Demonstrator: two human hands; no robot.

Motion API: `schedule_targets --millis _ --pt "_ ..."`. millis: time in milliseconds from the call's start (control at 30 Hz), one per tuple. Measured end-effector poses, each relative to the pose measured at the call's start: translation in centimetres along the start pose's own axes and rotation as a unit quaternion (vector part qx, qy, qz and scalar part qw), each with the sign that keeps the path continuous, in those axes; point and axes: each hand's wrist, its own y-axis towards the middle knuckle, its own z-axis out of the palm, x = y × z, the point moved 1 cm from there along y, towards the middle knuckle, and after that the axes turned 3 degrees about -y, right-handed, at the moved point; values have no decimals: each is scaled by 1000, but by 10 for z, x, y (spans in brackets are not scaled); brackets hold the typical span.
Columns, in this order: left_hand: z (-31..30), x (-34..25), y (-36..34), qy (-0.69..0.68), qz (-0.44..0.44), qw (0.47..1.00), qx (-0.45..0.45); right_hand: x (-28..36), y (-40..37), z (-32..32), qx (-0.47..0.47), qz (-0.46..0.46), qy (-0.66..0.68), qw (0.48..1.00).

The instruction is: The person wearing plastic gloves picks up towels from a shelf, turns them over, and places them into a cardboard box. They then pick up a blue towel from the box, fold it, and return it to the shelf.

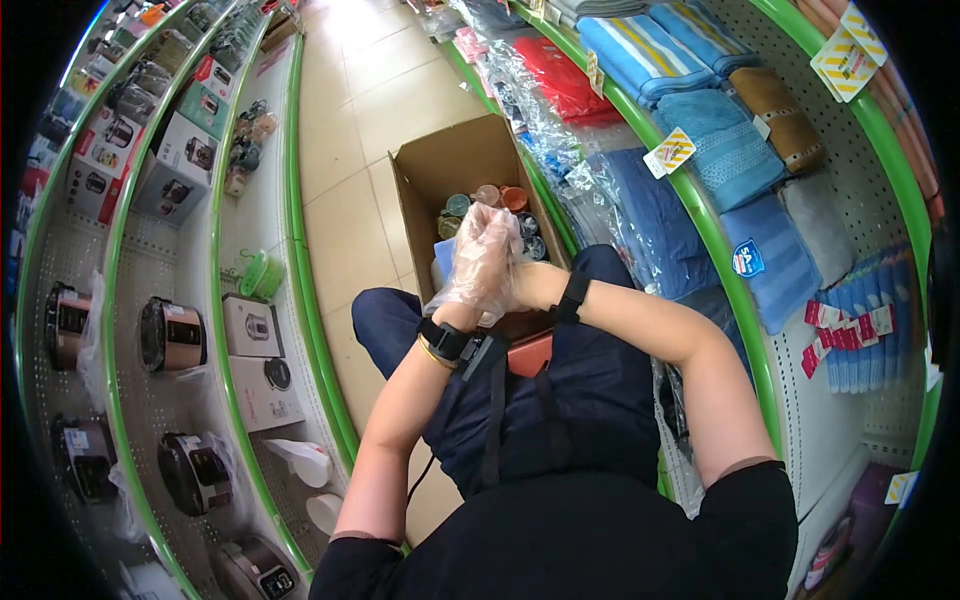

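My left hand (480, 255) wears a thin clear plastic glove. Its fingers look stretched out together, pointing away from me over a cardboard box (445, 150). My right hand (524, 286) presses up against the left one, and its fingers are hidden behind the left hand and the crinkled plastic. Small cups or jars with round tops stand in the box beyond my hands: an orange one (514, 198), a greenish one (457, 205) and several clear or dark ones. Something pale blue (443, 258) shows beside my left hand, too covered to name.
The box stands on the tiled floor (335, 190) between my knees. Green-edged shelves on the left carry rice cookers (172, 334) and boxed appliances (183, 165). Close on my right, shelves hold folded towels (720, 150) and plastic-wrapped clothing (640, 220). A reddish-brown object (530, 356) lies between my thighs.
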Motion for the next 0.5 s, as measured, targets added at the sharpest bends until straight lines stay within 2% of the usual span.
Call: schedule_targets --millis 33,67,100,133,167,200,233,300,333,400,467,500 --pt "-4 2 -3 27 1 999 32 0 -1 3 0 1 1 1000" --pt "-7 5 -3 26 0 999 32 1 -2 5 -21 -12 90 996" --pt "-5 3 -4 34 -41 998 38 2 -3 6 -41 -24 177 983" --pt "-5 2 -6 42 -84 995 44 1 -4 7 -41 -23 179 983" --pt "-15 4 -2 87 -94 988 81 -1 -3 8 19 0 209 978" --pt "-17 -3 -3 86 -95 988 80 -2 -2 8 80 21 236 968" --pt "-15 -13 -5 112 -88 985 95 7 3 -2 81 21 237 968" --pt "-15 -29 -5 137 -82 981 112 23 10 -17 262 65 53 961" --pt "-16 -35 -5 135 -70 977 147 23 10 -12 262 68 53 961" --pt "-16 -47 -3 127 -45 966 220 22 4 -1 321 9 38 946" --pt "-23 -52 -9 83 -139 939 303 40 3 -16 308 2 37 951" --pt "-28 -37 -11 104 -159 926 326 47 4 -23 369 32 76 926"
